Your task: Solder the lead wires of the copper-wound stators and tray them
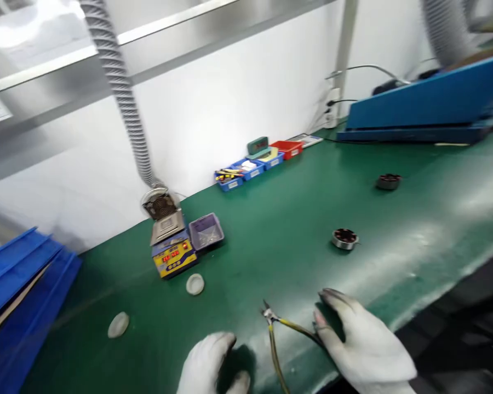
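Diagonal cutters (270,313) lay on the green bench (246,241) between the gloved left hand (207,364), its thumb and fingers curled apart, and the gloved right hand (359,345), likewise parted beside one handle, contact uncertain. A nearer wound stator (345,239) and a farther wound stator (388,182) sat unheld; whether either was finished I could not tell, though work seemed between steps.

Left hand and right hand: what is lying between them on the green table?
In the head view, yellow-handled cutting pliers lie spread open between the left hand and the right hand.
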Demonstrator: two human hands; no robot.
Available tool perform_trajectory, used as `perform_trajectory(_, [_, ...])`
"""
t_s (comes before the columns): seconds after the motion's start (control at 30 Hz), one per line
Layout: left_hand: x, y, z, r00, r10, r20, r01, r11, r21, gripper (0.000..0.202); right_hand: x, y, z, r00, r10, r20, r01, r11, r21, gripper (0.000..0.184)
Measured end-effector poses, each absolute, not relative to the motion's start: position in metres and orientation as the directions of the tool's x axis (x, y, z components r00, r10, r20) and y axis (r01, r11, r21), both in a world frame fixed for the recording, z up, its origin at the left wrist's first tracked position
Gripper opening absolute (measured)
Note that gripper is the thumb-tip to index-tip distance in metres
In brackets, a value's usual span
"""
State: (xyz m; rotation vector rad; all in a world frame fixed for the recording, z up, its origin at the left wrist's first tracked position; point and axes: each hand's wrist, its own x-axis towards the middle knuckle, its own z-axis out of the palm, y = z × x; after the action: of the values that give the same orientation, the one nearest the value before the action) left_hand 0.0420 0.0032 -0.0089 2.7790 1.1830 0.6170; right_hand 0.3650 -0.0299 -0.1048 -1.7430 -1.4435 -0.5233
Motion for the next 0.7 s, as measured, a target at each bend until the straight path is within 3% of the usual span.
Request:
perform_trajectory(0.07, [0.104, 0.035, 0.003, 0.648, 0.735, 0.200, 0.712, -0.678, 0.181, 0.047, 0.363, -0.031, -0.097, 0.263, 0.594, 0.761, 0.954, -0.042, -0.297, 0.037])
perform_trajectory(0.2, [0.238, 0.084, 0.017, 0.623, 0.750, -0.221, 0.782, -0.599, 0.172, 0.069, 0.364, -0.032, -0.093, 0.294, 0.607, 0.739, 0.937, -0.030, -0.348, 0.041])
perform_trajectory(0.3, [0.312, 0.107, 0.012, 0.575, 0.726, -0.378, 0.810, -0.571, 0.135, 0.093, 0.365, -0.035, -0.091, 0.304, 0.668, 0.679, 0.902, 0.029, -0.432, 0.044])
perform_trajectory(0.47, [0.377, 0.117, -0.003, 0.502, 0.778, -0.378, 0.850, -0.524, 0.051, 0.114, 0.389, -0.074, -0.073, 0.215, 0.814, 0.540, 0.738, 0.227, -0.636, 0.033])
perform_trajectory(0.57, [0.408, 0.115, -0.003, 0.460, 0.821, -0.337, 0.877, -0.480, 0.026, 0.114, 0.435, -0.133, -0.068, 0.333, 0.857, 0.394, 0.678, 0.073, -0.731, 0.035])
perform_trajectory(0.7, [0.447, 0.113, 0.007, 0.415, 0.871, -0.263, 0.905, -0.425, 0.022, 0.099, 0.519, -0.232, -0.080, 0.531, 0.843, 0.083, 0.537, -0.260, -0.802, 0.038])
